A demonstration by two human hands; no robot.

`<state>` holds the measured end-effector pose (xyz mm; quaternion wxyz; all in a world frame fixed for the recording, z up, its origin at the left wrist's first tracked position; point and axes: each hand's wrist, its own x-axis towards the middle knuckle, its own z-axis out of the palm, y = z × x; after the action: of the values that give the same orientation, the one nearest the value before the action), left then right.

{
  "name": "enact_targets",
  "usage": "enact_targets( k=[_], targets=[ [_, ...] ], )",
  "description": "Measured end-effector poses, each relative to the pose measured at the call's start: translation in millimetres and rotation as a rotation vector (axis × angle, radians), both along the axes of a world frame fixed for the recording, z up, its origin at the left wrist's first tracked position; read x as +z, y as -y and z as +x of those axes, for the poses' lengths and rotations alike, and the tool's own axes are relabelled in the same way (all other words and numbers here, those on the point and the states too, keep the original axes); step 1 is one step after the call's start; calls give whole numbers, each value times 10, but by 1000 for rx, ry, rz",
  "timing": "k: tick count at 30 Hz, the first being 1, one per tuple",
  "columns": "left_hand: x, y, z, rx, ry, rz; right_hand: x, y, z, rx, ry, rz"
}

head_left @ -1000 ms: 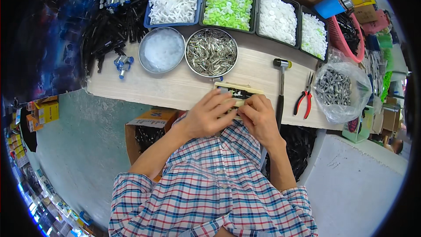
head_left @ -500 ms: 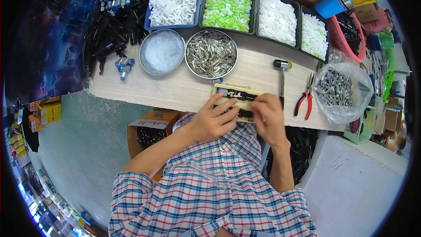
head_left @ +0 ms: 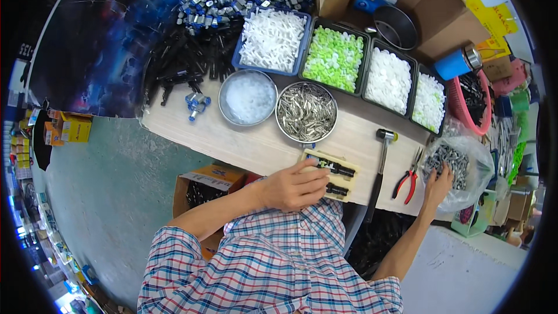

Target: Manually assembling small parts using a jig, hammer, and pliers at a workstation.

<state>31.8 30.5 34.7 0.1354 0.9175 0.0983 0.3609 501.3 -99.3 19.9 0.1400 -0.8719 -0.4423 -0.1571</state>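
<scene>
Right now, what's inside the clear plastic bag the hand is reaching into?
The plastic bag holds a heap of small grey metal parts. The right hand covers some, and anything beneath the heap is hidden.

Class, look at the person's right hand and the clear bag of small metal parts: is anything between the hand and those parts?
Nothing visible blocks it. The right hand is already at the open mouth of the clear plastic bag, fingers on the metal parts. The red-handled pliers and hammer lie to its left, out of the way.
</scene>
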Motion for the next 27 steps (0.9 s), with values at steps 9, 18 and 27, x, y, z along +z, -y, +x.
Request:
enact_targets(
  k=[9, 18, 27],
  targets=[
    [421, -1577, -99, 821, 330, -93, -48, -18, -34, -22, 40, 10],
    [352, -2359, -145, 985, 60, 171, 37, 22, -25, 34, 9, 176],
    [352, -2292, -88, 856, 191, -83, 26, -41, -259, -24, -41, 229]
  ],
)
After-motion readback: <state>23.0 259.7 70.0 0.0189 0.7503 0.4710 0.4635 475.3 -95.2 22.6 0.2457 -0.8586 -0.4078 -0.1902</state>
